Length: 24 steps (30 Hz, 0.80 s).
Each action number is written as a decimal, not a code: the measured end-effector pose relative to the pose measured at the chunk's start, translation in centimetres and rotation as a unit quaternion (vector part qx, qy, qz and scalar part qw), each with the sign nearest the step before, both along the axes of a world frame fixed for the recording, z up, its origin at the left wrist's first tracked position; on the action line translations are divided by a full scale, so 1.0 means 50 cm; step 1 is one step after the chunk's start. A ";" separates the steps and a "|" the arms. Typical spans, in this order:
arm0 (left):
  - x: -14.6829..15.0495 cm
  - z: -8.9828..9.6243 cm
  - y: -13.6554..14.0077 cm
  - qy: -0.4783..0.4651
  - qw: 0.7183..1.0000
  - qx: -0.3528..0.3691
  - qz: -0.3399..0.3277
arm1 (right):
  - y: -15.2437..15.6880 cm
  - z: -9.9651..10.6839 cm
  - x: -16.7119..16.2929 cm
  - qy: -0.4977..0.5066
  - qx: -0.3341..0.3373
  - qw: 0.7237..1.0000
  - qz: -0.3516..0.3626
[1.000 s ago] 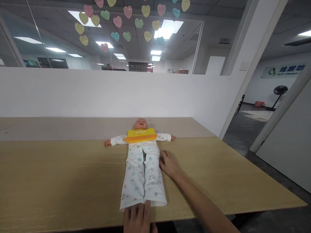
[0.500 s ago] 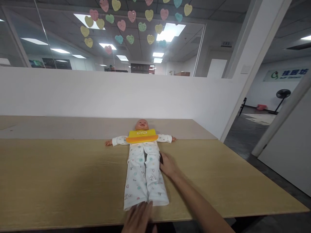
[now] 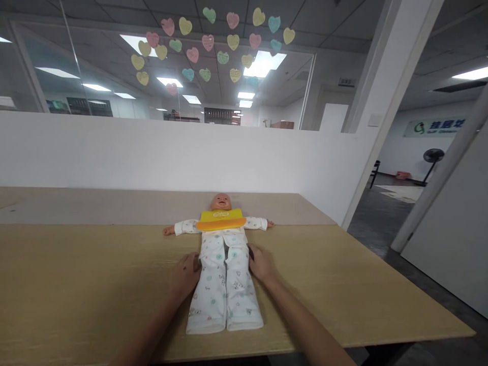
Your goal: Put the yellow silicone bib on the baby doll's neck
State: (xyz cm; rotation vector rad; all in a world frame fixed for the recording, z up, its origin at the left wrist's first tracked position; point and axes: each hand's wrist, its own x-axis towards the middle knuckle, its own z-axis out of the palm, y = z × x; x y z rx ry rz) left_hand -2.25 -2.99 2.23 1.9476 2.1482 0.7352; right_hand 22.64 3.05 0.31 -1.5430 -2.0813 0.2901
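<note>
A baby doll point(image 3: 221, 202) lies on its back, arms spread sideways, on the table. It wears a white printed top point(image 3: 186, 226), white printed trousers point(image 3: 213, 284) and a yellow bib point(image 3: 219, 217) with an orange lower edge. My left hand point(image 3: 187, 272) is at the left side of the trousers near the hip, fingers curled in against the cloth. On the opposite side, my right hand point(image 3: 261, 262) is closed at the trousers' edge at about the same height. Both hands' fingertips are partly hidden by the cloth. The trouser legs lie flat towards me.
The wooden table point(image 3: 95, 284) has a greyish strip along its back, against a white partition point(image 3: 152, 157). Heart-shaped notes point(image 3: 208, 42) stick to the glass above. To the right are a doorway, a door point(image 3: 450, 223) and a standing fan point(image 3: 433, 155).
My left hand has moved from the bottom of the trouser legs up to their left side. My right hand stays at the right side. The camera view has tilted slightly up.
</note>
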 end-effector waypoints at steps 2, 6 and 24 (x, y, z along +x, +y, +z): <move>0.010 0.001 0.001 0.003 1.000 -0.012 0.023 | -0.004 0.006 -0.002 0.005 -0.014 1.000 0.000; 0.017 0.004 0.017 0.034 0.998 -0.042 0.044 | -0.008 0.012 -0.014 0.010 -0.021 1.000 -0.020; 0.023 0.005 0.060 0.169 0.985 -0.025 -0.001 | -0.026 0.034 -0.042 -0.102 -0.035 0.983 -0.145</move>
